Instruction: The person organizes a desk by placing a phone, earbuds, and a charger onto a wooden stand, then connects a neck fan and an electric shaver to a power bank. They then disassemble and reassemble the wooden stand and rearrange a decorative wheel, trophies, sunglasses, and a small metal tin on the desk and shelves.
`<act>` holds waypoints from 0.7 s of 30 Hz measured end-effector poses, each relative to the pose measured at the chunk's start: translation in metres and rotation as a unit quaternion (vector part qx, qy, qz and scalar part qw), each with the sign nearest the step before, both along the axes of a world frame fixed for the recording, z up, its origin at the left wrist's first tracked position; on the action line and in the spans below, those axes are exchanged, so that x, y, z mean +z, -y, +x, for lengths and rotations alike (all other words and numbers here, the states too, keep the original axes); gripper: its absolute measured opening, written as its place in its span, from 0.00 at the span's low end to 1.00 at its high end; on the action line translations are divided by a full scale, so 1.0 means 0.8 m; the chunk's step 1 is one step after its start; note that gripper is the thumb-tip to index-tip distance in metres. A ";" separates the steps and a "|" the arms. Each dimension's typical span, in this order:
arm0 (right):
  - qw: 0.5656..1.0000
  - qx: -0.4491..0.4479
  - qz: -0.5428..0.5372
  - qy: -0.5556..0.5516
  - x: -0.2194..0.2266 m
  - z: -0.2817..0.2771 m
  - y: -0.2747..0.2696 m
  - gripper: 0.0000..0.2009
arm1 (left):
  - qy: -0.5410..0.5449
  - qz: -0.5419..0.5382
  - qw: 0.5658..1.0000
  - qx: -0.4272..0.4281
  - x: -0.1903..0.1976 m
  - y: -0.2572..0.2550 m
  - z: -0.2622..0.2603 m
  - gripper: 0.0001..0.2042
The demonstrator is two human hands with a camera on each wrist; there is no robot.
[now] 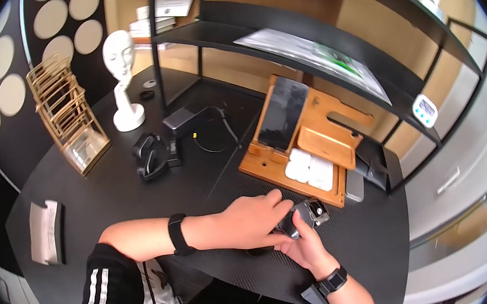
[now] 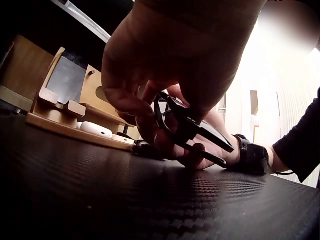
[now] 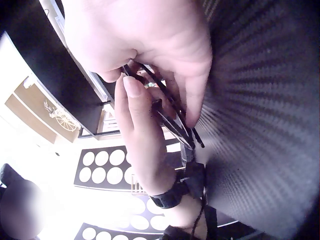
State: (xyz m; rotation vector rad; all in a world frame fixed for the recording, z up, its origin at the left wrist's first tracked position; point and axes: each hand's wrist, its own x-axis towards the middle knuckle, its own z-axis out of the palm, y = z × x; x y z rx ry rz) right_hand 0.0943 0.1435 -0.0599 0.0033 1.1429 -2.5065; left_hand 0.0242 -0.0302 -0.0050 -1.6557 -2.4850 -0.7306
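Note:
Both hands meet over the near right part of the black table, holding a pair of dark glasses [image 1: 288,225]. In the head view the left hand [image 1: 248,220] reaches across from the left, palm down, its fingers bent at the dark lenses. From the right, the right hand [image 1: 308,251] grips the glasses with its thumb on top. Thin black temples of the glasses [image 2: 187,127] run between the hands in the left wrist view, low over the tabletop. In the right wrist view, fingers cover part of the frame. Just beyond the right thumb lies a small black-and-silver object [image 1: 318,212].
Behind the hands stands a wooden stand [image 1: 254,164] with a phone [image 1: 284,114] and white cases [image 1: 309,169]. Left of it lie a black strapped device [image 1: 151,156] and a grey box with a cable [image 1: 180,121]. A white mannequin head [image 1: 119,54] and wooden rack [image 1: 68,111] stand farther left.

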 end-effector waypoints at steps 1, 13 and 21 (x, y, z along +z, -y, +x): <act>1.000 0.014 0.011 -0.001 0.001 -0.001 0.001 0.22 | -0.008 0.004 1.000 -0.003 -0.004 0.001 -0.001 0.30; 1.000 0.014 0.007 -0.014 0.012 -0.008 -0.001 0.28 | -0.022 -0.052 0.998 0.036 0.060 0.051 -0.003 0.22; 0.996 0.051 0.031 -0.068 0.020 -0.004 0.004 0.27 | -0.096 -0.193 0.892 0.398 0.126 0.285 0.023 0.24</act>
